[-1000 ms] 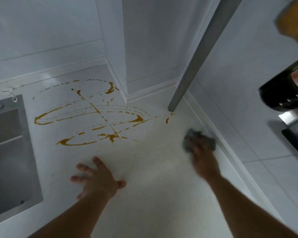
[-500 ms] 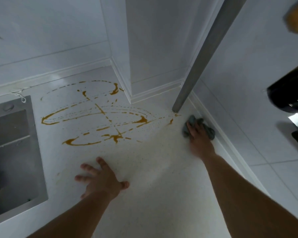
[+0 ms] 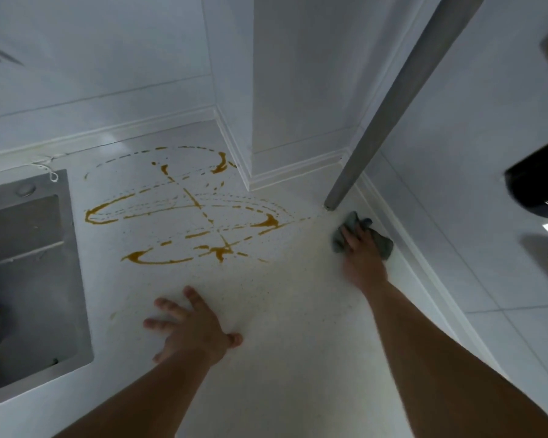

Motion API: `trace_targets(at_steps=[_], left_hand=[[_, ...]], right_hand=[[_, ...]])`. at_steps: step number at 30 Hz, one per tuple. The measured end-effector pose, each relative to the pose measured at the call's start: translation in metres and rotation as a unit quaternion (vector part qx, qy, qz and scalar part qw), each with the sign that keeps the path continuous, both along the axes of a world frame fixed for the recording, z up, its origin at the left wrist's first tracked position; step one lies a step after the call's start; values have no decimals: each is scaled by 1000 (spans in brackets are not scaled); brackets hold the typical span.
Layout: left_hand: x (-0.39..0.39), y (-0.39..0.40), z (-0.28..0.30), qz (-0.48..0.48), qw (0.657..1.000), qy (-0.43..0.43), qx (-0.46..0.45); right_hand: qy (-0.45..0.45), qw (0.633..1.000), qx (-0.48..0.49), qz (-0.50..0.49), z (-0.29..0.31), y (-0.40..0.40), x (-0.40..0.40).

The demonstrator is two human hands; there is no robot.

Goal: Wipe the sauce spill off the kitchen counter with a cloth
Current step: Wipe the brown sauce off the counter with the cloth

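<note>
a home kitchen: a speckled white worktop (image 3: 282, 358) with a steel sink (image 3: 29, 263) set into it, white tiled walls (image 3: 487, 248), and sauce (image 3: 187, 213) streaks.

1 cloth (image 3: 382, 243) at right, 1 sauce spill (image 3: 184, 210) mid-frame, 1 sink (image 3: 29, 279) at left. 2 hands: left hand (image 3: 192, 330), right hand (image 3: 363, 257). 1 metal pole (image 3: 393, 102) upper right.
</note>
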State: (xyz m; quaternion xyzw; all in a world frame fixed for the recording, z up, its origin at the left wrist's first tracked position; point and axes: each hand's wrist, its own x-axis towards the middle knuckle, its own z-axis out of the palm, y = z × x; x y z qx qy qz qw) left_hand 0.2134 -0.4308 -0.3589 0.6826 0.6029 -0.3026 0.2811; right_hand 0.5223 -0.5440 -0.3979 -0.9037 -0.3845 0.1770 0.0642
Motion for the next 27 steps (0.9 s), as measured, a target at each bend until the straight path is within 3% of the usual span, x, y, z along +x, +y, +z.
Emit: trace_targets(at_steps=[4, 6, 8, 10, 13, 15, 18, 20, 22, 24, 27], left_hand=[[1, -2, -2, 4, 1000, -3, 4], [3, -2, 0, 1, 1000, 1, 5], [2, -2, 2, 8, 1000, 1, 3], [3, -2, 2, -3, 1000, 2, 3], [3, -2, 2, 4, 1000, 4, 1], [3, -2, 3, -5, 1000, 2, 1], [4, -3, 3, 9, 1000, -2, 1], [6, -2, 5, 7, 1000, -1, 4], [5, -1, 6, 8, 1000, 6, -1], [6, -1, 7, 1, 1000, 5, -9], [5, 0, 5, 13, 1000, -4, -19]], right_hand=[[30, 990, 35, 132, -2, 54, -71], [98, 964, 48, 244, -4, 28, -110], [122, 946, 38, 298, -2, -10, -100], [114, 971, 27, 209, 4, -34, -53], [82, 995, -1, -56, 9, -18, -4], [9, 993, -43, -110, 6, 22, -25], [-30, 995, -16, 92, -7, 58, -107], [7, 966, 13, 257, -18, 28, -157], [68, 943, 68, 320, -16, -24, -166], [75, 957, 92, 265, -10, -72, -138], [63, 997, 31, 22, 1, -90, -66]])
